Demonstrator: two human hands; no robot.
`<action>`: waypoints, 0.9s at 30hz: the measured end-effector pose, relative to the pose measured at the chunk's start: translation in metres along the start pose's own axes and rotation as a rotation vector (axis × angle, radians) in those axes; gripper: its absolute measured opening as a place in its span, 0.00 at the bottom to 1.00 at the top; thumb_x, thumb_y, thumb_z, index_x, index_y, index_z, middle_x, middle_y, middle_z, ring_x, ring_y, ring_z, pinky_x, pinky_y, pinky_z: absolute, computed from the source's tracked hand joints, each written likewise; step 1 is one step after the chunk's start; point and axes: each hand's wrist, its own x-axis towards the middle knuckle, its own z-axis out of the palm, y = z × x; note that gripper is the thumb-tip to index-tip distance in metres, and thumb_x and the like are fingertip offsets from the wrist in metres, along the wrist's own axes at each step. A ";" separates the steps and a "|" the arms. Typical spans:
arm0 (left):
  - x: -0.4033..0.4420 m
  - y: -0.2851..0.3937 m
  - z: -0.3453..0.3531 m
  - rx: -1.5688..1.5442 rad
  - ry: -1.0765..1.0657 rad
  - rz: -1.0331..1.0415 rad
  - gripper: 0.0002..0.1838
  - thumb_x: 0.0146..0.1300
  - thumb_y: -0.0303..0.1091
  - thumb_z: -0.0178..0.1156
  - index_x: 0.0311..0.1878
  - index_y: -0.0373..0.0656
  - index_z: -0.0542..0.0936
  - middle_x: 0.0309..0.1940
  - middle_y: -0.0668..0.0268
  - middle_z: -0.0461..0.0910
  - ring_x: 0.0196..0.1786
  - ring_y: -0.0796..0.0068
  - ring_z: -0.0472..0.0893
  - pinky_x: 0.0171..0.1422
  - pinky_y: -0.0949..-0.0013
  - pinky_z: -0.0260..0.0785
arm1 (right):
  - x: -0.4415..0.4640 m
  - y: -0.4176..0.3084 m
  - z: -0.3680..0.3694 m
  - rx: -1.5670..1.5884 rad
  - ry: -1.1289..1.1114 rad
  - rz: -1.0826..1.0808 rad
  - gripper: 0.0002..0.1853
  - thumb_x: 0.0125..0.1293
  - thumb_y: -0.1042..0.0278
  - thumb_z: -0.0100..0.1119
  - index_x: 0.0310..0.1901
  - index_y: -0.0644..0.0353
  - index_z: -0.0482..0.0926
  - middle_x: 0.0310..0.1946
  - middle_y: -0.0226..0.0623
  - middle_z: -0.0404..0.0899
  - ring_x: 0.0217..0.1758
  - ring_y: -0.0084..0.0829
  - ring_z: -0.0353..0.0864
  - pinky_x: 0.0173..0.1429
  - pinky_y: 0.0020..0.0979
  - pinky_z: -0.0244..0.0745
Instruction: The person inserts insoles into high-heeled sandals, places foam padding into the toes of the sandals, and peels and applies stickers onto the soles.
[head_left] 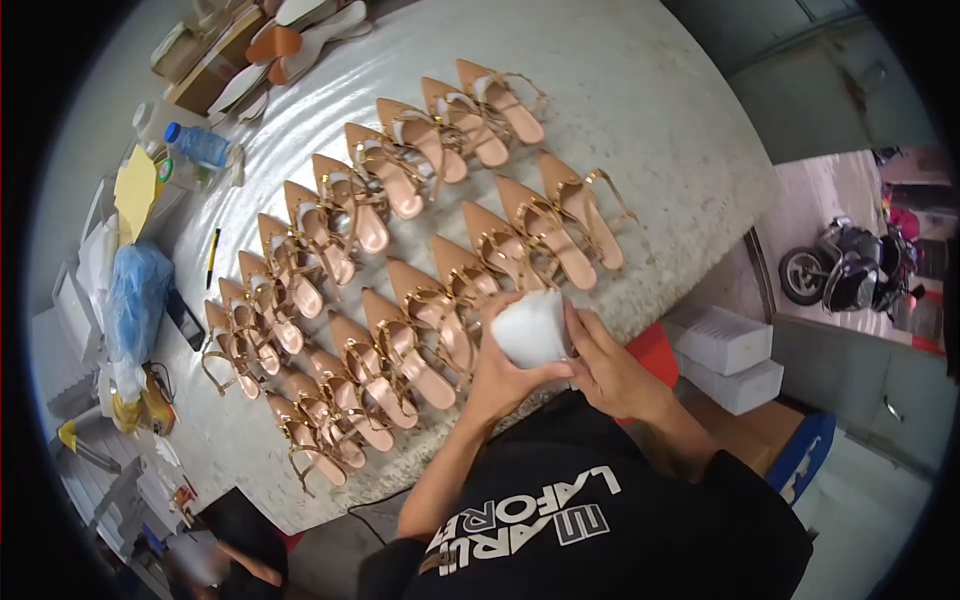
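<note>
Tabletop (680, 130), left hand (503, 372) cupping white wad (531, 330), right hand (612, 372) (tilted inward) opposite

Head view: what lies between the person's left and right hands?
A white bundle lies between them in the head view, with the left hand around its left side and the right hand against its right.

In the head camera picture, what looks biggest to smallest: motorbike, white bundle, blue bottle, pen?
1. motorbike, even though it's farther away
2. white bundle
3. blue bottle
4. pen
</note>
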 end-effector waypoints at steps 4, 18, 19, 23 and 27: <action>0.007 -0.021 0.030 -0.072 -0.113 -0.070 0.58 0.38 0.44 0.88 0.70 0.37 0.62 0.58 0.54 0.75 0.61 0.64 0.76 0.67 0.61 0.70 | -0.035 0.004 -0.021 0.068 -0.109 0.096 0.40 0.72 0.68 0.58 0.77 0.75 0.47 0.48 0.62 0.75 0.48 0.59 0.79 0.54 0.48 0.77; 0.079 -0.035 0.162 -0.250 0.144 -0.021 0.57 0.44 0.34 0.82 0.75 0.32 0.57 0.60 0.55 0.75 0.60 0.67 0.78 0.66 0.63 0.71 | -0.026 0.149 -0.117 -0.217 -0.096 -0.265 0.29 0.71 0.74 0.55 0.72 0.71 0.65 0.32 0.51 0.78 0.29 0.46 0.79 0.38 0.46 0.77; 0.089 -0.039 0.165 -0.291 0.145 -0.097 0.56 0.45 0.33 0.80 0.75 0.31 0.57 0.60 0.56 0.75 0.60 0.67 0.78 0.67 0.63 0.71 | -0.017 0.162 -0.123 -0.265 -0.085 -0.338 0.29 0.70 0.74 0.57 0.72 0.69 0.67 0.35 0.51 0.79 0.28 0.45 0.79 0.37 0.45 0.77; 0.110 -0.065 0.176 0.328 0.005 -0.087 0.61 0.42 0.28 0.76 0.79 0.31 0.50 0.76 0.39 0.57 0.66 0.40 0.76 0.68 0.56 0.72 | 0.078 0.236 -0.200 -0.196 0.369 0.092 0.23 0.61 0.87 0.51 0.54 0.57 0.85 0.49 0.45 0.78 0.47 0.39 0.83 0.50 0.33 0.79; 0.111 -0.085 0.192 0.682 -0.179 -0.147 0.68 0.35 0.26 0.79 0.80 0.34 0.46 0.81 0.39 0.36 0.71 0.32 0.67 0.71 0.49 0.72 | 0.146 0.310 -0.130 -0.017 -0.034 -0.420 0.18 0.55 0.89 0.54 0.39 0.59 0.90 0.49 0.36 0.78 0.46 0.34 0.83 0.51 0.30 0.77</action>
